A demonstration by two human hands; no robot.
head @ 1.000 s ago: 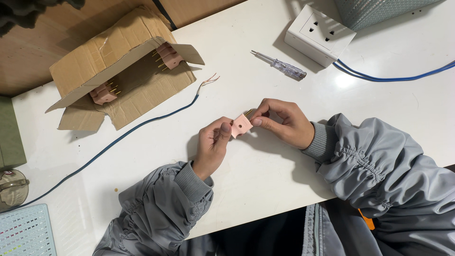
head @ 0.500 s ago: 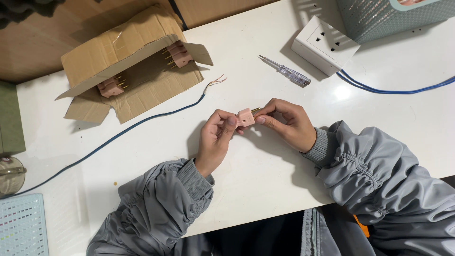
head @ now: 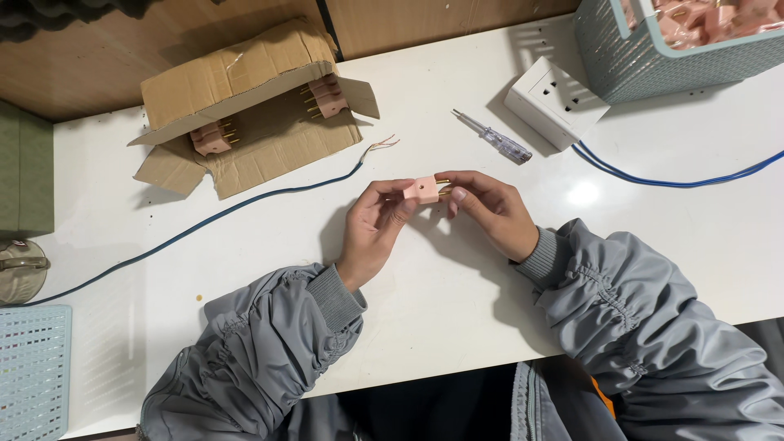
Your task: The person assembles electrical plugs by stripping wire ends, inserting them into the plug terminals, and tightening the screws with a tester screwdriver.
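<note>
A small pink plug with brass prongs is held just above the white table between both hands. My left hand grips its left side with thumb and fingers. My right hand pinches the prong end from the right. Behind the hands, a thin dark blue cable with bare wire ends lies across the table, and a clear-handled screwdriver rests to the right of those ends.
An open cardboard box with more pink plugs sits at the back left. A white power strip with a blue cord and a teal basket of plugs stand at the back right. Another basket is at the front left.
The hands have turned the pink plug slightly between the fingers; its flat face with a hole now shows. The camera view has shifted a little.
</note>
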